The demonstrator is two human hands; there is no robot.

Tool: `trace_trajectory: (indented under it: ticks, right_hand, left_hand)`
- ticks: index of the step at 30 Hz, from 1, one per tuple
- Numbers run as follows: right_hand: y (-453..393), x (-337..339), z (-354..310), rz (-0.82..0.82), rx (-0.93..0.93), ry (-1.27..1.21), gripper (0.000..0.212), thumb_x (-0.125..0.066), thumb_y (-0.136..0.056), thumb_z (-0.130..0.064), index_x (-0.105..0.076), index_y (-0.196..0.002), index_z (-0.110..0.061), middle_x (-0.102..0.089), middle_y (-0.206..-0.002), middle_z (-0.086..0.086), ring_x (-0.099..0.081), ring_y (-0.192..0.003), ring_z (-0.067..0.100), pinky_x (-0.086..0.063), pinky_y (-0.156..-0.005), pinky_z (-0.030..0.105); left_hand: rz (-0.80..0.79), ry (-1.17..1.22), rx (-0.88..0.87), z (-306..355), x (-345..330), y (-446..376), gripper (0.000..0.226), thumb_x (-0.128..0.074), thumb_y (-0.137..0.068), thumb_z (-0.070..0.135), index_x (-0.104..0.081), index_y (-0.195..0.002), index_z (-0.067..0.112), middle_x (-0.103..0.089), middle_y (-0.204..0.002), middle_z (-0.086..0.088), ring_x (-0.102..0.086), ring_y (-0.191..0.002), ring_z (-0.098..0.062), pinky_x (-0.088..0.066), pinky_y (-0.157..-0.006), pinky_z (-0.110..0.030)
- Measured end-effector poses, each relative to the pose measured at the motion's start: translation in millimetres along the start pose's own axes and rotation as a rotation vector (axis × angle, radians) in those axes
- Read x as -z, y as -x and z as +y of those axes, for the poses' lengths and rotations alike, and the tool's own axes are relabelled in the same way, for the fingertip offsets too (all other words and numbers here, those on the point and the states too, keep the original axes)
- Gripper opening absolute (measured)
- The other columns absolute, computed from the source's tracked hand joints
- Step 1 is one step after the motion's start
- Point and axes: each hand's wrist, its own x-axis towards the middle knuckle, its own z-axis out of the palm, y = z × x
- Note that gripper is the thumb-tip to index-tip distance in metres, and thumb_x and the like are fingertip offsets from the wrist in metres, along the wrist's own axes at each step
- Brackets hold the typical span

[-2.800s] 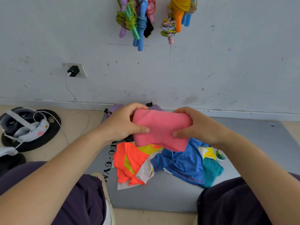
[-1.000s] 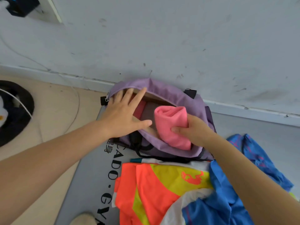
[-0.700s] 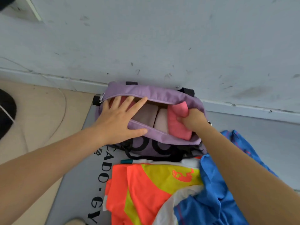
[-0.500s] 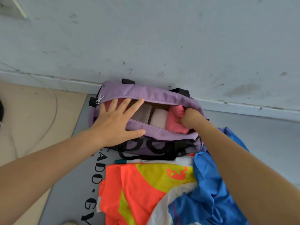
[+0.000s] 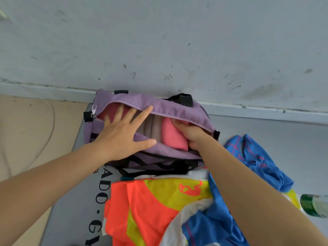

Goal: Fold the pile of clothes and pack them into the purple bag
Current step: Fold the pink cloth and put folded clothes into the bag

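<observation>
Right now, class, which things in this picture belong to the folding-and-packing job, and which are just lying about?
Job:
purple bag
pink folded garment, gripped by right hand
left hand, spread on bag's opening
orange-yellow shirt
blue shirt

Lying about:
grey mat
green-capped bottle
white cable

The purple fabric bag [image 5: 170, 107] lies at the grey mat's [image 5: 71, 201] far edge against the wall. Inside it, the pink folded cloth [image 5: 173, 137] sits right of beige folded pieces [image 5: 150, 128]. The orange-and-yellow shirt [image 5: 150, 210] lies nearer, the blue shirt [image 5: 257, 160] to its right.
</observation>
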Motion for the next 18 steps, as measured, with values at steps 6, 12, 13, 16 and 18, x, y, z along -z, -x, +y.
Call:
trace_trajectory:
  ticks: [6,12,13,16,18]
  right_hand:
    - [32.9,13.5,-3.7,0.122,0.331,0.480,0.069,-0.078,-0.076,-0.045,-0.052,-0.135,-0.020,-0.060,-0.125,-0.002,-0.055,-0.113,0.017,-0.041,-0.100,0.030]
    - [78.2,9.3,-7.1,0.043,0.678,0.874,0.039,-0.077,-0.080,-0.026,-0.064,-0.114,-0.013,-0.070,-0.097,0.001,-0.062,-0.089,0.020,-0.043,-0.076,0.026]
    - [79.3,10.6,-8.2,0.146,0.694,0.923,0.035,-0.073,-0.083,-0.024,-0.062,-0.115,-0.014,-0.070,-0.096,0.002,-0.063,-0.087,0.023,-0.045,-0.074,0.030]
    - [72.4,17.9,-11.2,0.598,0.638,1.420,0.025,-0.058,-0.092,-0.015,-0.054,-0.116,-0.011,-0.068,-0.100,0.008,-0.067,-0.087,0.032,-0.039,-0.060,0.032]
    - [55.4,20.8,-11.3,0.546,0.435,1.482,0.027,-0.057,-0.091,-0.010,-0.056,-0.118,-0.007,-0.068,-0.106,0.012,-0.067,-0.095,0.032,-0.044,-0.064,0.034]
  left_hand:
    - [0.093,-0.005,-0.004,-0.2,8.7,-5.2,0.091,-0.020,-0.070,0.090,0.018,-0.144,0.055,-0.027,-0.151,-0.002,-0.016,-0.139,-0.034,-0.021,-0.110,-0.062]
    - [0.062,-0.054,-0.126,6.4,13.4,-13.2,0.092,-0.024,-0.070,0.089,0.021,-0.144,0.056,-0.023,-0.158,-0.008,-0.010,-0.146,-0.042,-0.018,-0.111,-0.065]
    - [0.070,-0.060,-0.136,7.5,13.8,-14.0,0.092,-0.024,-0.071,0.089,0.020,-0.144,0.055,-0.023,-0.159,-0.008,-0.010,-0.147,-0.041,-0.018,-0.110,-0.064]
    - [0.069,-0.080,-0.125,5.2,14.5,-15.0,0.092,-0.025,-0.073,0.087,0.019,-0.146,0.054,-0.027,-0.157,-0.002,-0.020,-0.143,-0.038,-0.025,-0.108,-0.062]
    - [0.048,-0.085,-0.120,1.8,12.3,-13.7,0.092,-0.024,-0.073,0.088,0.020,-0.146,0.053,-0.027,-0.157,0.003,-0.025,-0.140,-0.033,-0.030,-0.106,-0.060]
